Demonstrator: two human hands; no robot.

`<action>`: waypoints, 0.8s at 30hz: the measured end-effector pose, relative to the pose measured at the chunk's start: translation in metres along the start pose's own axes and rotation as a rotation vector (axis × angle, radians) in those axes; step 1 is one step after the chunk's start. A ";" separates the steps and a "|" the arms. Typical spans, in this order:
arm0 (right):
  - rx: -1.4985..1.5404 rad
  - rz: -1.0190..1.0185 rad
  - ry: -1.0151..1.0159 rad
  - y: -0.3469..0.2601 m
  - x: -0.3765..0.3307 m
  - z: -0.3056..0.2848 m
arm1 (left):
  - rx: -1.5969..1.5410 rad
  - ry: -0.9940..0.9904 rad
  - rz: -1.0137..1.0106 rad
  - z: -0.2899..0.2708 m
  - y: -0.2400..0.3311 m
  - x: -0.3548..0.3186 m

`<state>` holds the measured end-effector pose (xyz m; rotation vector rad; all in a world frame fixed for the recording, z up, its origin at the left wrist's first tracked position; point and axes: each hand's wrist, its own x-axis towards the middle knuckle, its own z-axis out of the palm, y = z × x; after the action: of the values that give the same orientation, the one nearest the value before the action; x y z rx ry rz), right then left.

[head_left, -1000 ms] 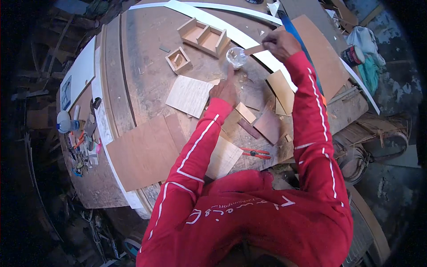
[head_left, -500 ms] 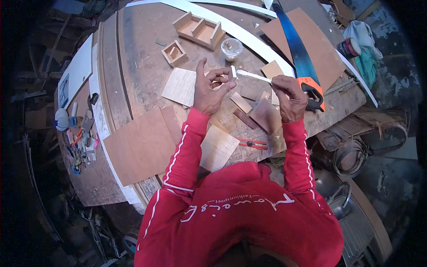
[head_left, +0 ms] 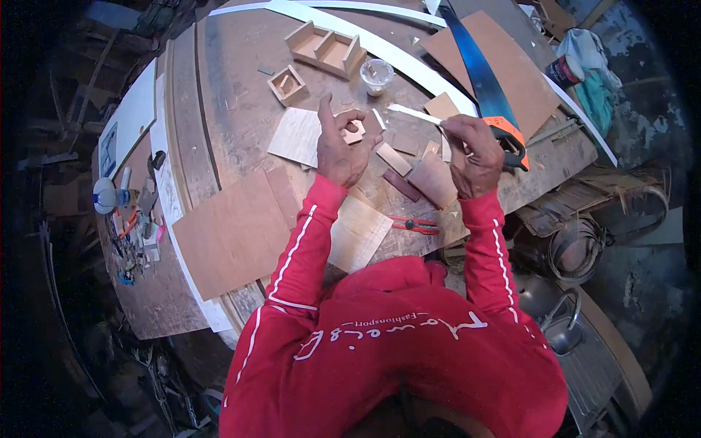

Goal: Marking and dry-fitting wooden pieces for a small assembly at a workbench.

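My left hand is closed on a small wood piece whose upper edge looks white. Its thumb and fingertips pinch the piece, and the fingers hide part of it. In my right hand is a thin stick, coated white along its length, with its tip toward the wood piece but apart from it. Beyond them stands a clear plastic cup with whitish stuff inside. Wood offcuts lie on the bench between my hands.
A divided wooden box and a small square box sit at the far side. A handsaw with an orange handle lies at the right over a brown board. Plywood sheets and a red utility knife lie nearer me.
The stick's tip has come away from the wood piece, leaving a small gap. The wood piece in my left hand has tilted slightly.
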<state>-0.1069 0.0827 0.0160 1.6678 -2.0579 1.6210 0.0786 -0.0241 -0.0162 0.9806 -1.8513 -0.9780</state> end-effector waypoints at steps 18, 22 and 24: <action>0.336 0.541 -0.068 0.003 -0.045 -0.014 | -0.002 -0.077 -0.106 -0.023 -0.041 -0.038; 0.444 0.778 -0.079 0.016 -0.074 -0.011 | -0.240 -0.123 -0.293 -0.036 -0.056 -0.071; 0.425 0.845 -0.123 0.021 -0.089 -0.007 | -0.189 -0.167 -0.375 -0.044 -0.059 -0.090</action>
<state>-0.0884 0.1467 -0.0474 0.9936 -2.8744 2.3553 0.1662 0.0202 -0.0776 1.1830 -1.6999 -1.4706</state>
